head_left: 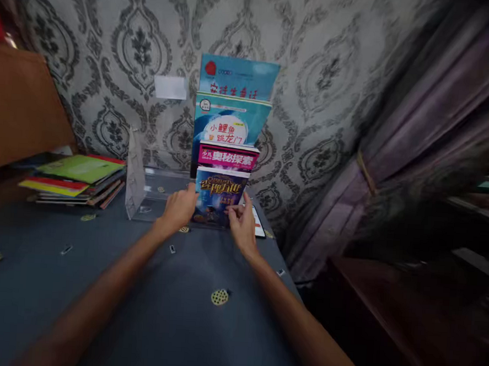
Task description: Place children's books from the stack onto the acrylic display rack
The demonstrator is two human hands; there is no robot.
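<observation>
A dark blue book with gold lettering stands upright at the front of a row. Behind it, each rising higher, are a pink-topped book, a teal book and a light blue book. My left hand is closed at the left edge of the front book, its fingertips partly hidden. My right hand holds that book's right side, thumb and fingers bent. A clear acrylic rack extends left from the books.
A pile of books and magazines lies at the left, near a brown box-like object. A phone lies right of the books. The patterned wall is behind; a curtain hangs right.
</observation>
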